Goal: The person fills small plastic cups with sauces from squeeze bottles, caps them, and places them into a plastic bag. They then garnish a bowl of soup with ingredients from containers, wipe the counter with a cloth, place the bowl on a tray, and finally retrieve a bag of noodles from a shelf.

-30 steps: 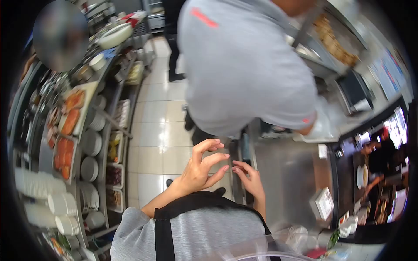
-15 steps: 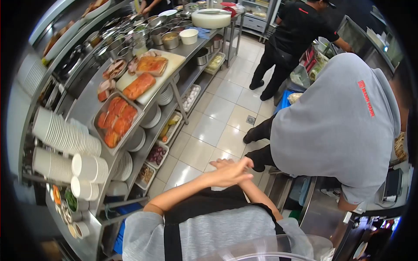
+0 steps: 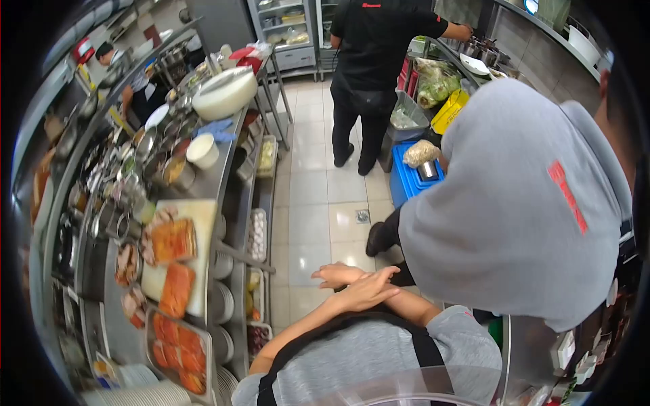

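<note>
My left hand (image 3: pixel 367 289) lies across my other wrist in front of my apron, its fingers apart and pointing right. Beneath and beyond it, my right hand (image 3: pixel 338 275) points left with its fingers spread; part of it is hidden. Neither hand holds anything. The arms cross over the black apron (image 3: pixel 345 316). Nearest on the right is a co-worker in a grey shirt (image 3: pixel 508 196), bent over with hands out of view.
At left, a steel counter (image 3: pixel 230 162) bears a cutting board (image 3: pixel 203 271) with orange meat, a tray of meat (image 3: pixel 177 348) and many metal pots. Ahead stands a person in black (image 3: pixel 369 61). A blue box (image 3: pixel 405 177) sits beside the aisle floor (image 3: pixel 308 203).
My view has turned, so the counter appears more upright at left and the aisle runs straight ahead. My hands have come closer together, now crossed at the wrists. The person in black reaches toward the pots.
</note>
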A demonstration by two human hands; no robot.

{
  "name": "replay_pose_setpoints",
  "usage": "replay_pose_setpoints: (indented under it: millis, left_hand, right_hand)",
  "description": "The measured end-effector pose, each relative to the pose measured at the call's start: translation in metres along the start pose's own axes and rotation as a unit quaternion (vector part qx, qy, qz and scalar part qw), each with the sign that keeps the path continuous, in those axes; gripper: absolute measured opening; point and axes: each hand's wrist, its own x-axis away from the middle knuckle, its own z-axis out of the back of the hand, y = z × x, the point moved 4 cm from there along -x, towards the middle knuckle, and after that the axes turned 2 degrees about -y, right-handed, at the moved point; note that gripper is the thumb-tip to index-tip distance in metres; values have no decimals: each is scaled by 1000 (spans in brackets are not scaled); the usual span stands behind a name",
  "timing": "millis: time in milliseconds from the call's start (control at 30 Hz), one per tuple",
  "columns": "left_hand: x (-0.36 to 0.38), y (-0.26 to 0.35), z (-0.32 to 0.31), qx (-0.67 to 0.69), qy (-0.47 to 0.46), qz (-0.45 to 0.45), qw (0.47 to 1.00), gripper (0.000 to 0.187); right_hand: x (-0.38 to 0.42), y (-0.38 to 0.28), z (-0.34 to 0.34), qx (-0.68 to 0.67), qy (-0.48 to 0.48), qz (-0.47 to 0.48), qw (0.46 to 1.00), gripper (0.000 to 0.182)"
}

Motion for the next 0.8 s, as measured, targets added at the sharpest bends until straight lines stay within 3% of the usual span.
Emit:
replay_pose_setpoints:
  millis: [100, 167, 233, 300, 367, 467, 567, 800]
  left_hand:
    - [3, 3, 85, 29, 79, 6, 996, 45]
    - [9, -3, 136, 43, 119, 43, 991, 45]
    - [21, -23, 175, -5, 215, 51, 975, 44]
    - [38, -39, 209, -43, 279, 93, 955, 41]
    - [57, -75, 232, -37, 309, 140, 940, 40]
    - [73, -119, 266, -73, 277, 241, 927, 39]
    - [60, -152, 310, -101, 210, 252, 939, 38]
    - [-69, -172, 424, -261, 57, 112, 957, 40]
  right_hand:
    - [-25, 57, 77, -81, 73, -74, 991, 39]
    - [-40, 96, 130, -176, 152, -31, 972, 40]
    - [-44, 122, 187, -122, 277, -107, 947, 42]
    - [-37, 135, 246, -197, 406, -97, 887, 46]
    - [-42, 177, 286, -125, 520, -46, 844, 50]
    - [-17, 216, 343, -82, 599, -96, 790, 55]
    - [18, 258, 376, -41, 654, -159, 738, 57]
    - [104, 286, 380, -129, 725, -312, 600, 52]
